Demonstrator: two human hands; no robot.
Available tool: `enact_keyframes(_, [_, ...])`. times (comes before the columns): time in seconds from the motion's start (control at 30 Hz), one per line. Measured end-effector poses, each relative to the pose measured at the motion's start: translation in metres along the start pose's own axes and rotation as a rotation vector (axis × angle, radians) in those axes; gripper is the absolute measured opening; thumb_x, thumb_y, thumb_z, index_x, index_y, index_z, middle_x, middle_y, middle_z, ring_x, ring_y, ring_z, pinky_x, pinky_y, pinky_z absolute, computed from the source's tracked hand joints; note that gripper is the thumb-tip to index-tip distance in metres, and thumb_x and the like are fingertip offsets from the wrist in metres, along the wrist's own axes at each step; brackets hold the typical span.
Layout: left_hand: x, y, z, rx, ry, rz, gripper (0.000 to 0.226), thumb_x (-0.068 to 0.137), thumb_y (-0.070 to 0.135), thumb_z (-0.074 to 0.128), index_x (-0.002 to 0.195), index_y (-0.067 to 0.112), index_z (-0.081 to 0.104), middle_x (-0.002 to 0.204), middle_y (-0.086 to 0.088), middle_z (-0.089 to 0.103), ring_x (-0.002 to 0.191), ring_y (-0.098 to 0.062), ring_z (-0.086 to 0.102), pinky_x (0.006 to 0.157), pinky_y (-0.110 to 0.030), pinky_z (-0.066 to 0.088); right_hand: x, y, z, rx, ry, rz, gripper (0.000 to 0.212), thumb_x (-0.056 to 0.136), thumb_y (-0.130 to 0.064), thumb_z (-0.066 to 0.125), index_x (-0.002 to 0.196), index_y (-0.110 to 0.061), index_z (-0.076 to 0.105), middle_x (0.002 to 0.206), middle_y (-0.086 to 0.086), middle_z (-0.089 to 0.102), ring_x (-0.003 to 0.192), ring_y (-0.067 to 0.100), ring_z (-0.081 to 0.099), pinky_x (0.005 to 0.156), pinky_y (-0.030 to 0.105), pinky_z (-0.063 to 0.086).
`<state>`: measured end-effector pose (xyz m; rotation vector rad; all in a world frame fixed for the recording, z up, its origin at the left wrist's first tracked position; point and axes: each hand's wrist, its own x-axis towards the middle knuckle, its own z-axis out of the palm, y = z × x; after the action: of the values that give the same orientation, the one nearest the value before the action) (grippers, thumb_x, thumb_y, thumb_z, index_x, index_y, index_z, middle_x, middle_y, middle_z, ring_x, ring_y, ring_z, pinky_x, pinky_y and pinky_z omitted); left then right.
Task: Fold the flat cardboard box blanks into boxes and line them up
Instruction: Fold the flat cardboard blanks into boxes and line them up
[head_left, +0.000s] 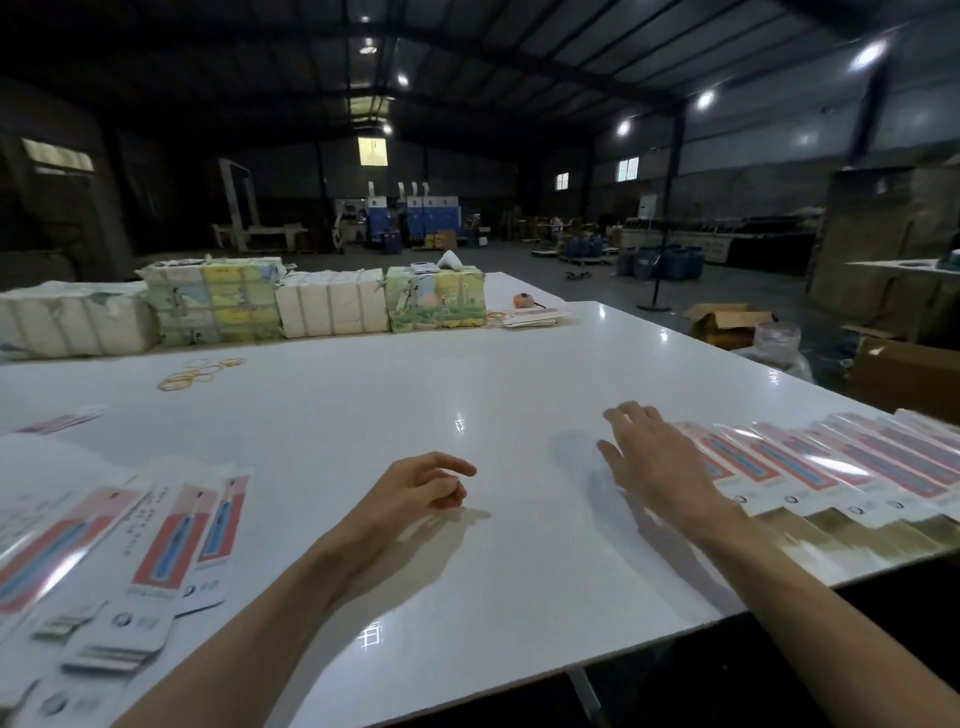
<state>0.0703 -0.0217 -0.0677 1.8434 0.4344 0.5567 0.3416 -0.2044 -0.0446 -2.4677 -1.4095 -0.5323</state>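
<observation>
White table (519, 374); left hand (415, 486) loose, empty; right hand (657, 457) flat, fingers (631, 415) apart, beside boxes (831, 462)

No wording can be made out. The flat box blanks (171, 540) on the left carry columns of small dark print and a round logo near one end. The lined-up boxes (831, 467) on the right bear similar round marks, all too blurred to read.

Table (467, 395): white, glossy.
Near left: flat box blanks (171, 540), fanned, overlapping.
Near right: row of boxes (831, 467), overlapping.
Far side: wrapped bundles (332, 309) in a line.
Left of centre: loose rubber bands (200, 374).
</observation>
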Motion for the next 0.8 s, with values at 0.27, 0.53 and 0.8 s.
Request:
enact_keyframes(0.27, [-0.001,0.005,-0.012,0.110,0.206,-0.035,0.023,0.099,0.020,0.062,0.112,0.033,0.076,0.088,-0.001,0.077,0.067,-0.015,0.052,0.065,-0.025,0.050,0.026,-0.138,0.030,0.209,0.029,-0.250,0.018,0.105,-0.028,0.041,0.098,-0.018,0.055,0.078,-0.003,0.065,0.069,0.025,0.060,0.063,0.037,0.048])
enact_keyframes(0.53, [-0.017,0.029,-0.095,0.933,0.307,-0.495,0.024,0.103,0.032,0.063,0.123,0.018,0.067,0.125,-0.007,0.071,0.106,-0.023,0.068,0.091,-0.033,0.053,0.030,-0.130,0.053,0.296,-0.043,-0.282,0.016,0.101,-0.023,0.043,0.106,-0.020,0.058,0.083,0.000,0.069,0.077,0.029,0.064,0.072,0.038,0.052])
enact_keyframes(0.8, [-0.078,0.044,-0.147,1.349,0.479,-0.996,0.094,0.079,0.053,0.089,0.145,0.008,0.040,0.146,-0.017,0.042,0.136,-0.035,0.042,0.110,-0.047,0.044,0.032,-0.130,0.057,0.385,-0.039,-0.275,0.014,0.100,-0.024,0.046,0.103,-0.023,0.060,0.081,-0.002,0.068,0.078,0.027,0.062,0.069,0.037,0.048])
